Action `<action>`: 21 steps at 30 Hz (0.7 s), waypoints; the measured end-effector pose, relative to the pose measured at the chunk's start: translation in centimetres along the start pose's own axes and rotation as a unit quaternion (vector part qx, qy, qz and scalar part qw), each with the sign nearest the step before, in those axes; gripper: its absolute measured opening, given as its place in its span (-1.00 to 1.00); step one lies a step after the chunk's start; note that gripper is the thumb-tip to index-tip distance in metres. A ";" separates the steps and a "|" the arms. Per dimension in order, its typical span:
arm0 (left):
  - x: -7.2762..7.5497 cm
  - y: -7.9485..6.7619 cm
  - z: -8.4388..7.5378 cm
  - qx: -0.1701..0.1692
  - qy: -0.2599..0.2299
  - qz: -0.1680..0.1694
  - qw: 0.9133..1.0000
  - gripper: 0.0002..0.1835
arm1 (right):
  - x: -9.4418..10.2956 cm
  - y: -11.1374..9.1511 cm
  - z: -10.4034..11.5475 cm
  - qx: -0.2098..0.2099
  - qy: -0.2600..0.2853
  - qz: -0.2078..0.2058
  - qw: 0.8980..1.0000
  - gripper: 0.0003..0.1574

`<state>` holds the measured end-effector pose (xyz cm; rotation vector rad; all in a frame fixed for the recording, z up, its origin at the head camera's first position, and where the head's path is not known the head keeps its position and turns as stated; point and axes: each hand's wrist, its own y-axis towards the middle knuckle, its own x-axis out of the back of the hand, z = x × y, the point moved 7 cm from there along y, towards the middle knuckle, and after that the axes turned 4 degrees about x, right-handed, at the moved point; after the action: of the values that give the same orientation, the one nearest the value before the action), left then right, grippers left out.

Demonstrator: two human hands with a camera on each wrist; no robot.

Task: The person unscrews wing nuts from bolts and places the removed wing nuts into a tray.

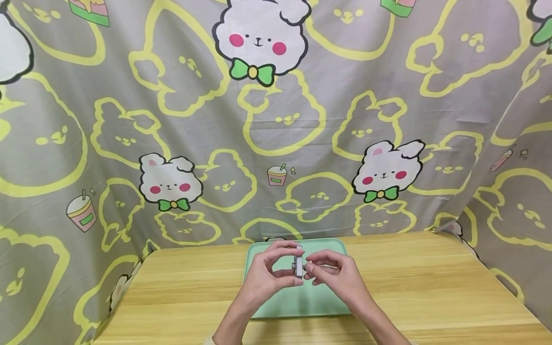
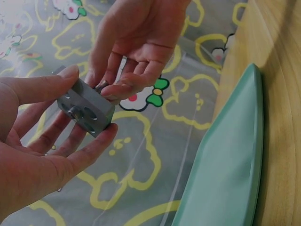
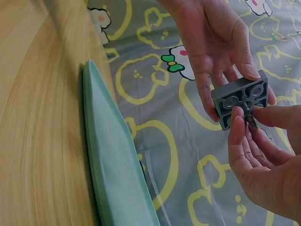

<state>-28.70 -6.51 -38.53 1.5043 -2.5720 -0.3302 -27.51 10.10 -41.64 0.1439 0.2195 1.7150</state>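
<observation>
Over the tray, my left hand [image 1: 265, 273] holds a small grey block [image 1: 299, 262] by its edges between thumb and fingers, with the block standing on edge. In the left wrist view the block's near face shows round holes and a bolt head [image 2: 75, 112]. Its other side, in the right wrist view, is recessed and has round sockets, with a threaded bolt shank [image 3: 247, 109] sticking out of the middle. My right hand [image 1: 338, 274] pinches a small metal piece at the end of that shank. Fingertips partly cover this piece, and I cannot tell its kind.
A mint-green tray [image 1: 302, 304] with a raised rim lies on the wooden table [image 1: 181, 292] beneath both hands. Behind the table and at both sides hangs a grey curtain [image 1: 267, 134] printed with cartoon rabbits.
</observation>
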 end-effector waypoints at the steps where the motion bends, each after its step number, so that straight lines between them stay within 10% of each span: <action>1: 0.0 0.0 0.0 -0.001 -0.001 0.001 1.000 -0.48 | 0.0 0.0 0.1 0.007 -0.006 0.000 1.000 -0.63; 13: 0.3 0.0 0.0 0.008 -0.017 -0.003 1.000 -0.47 | -0.3 -0.2 1.3 0.138 -0.083 -0.002 0.987 -0.85; 21: 0.5 -0.1 0.0 0.005 -0.021 -0.002 1.000 -0.47 | -1.0 -0.9 2.7 0.277 -0.138 0.013 0.951 -0.69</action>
<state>-28.88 -6.97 -38.56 1.5228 -2.6065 -0.3529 -25.96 9.45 -39.22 0.7984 0.4884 1.5983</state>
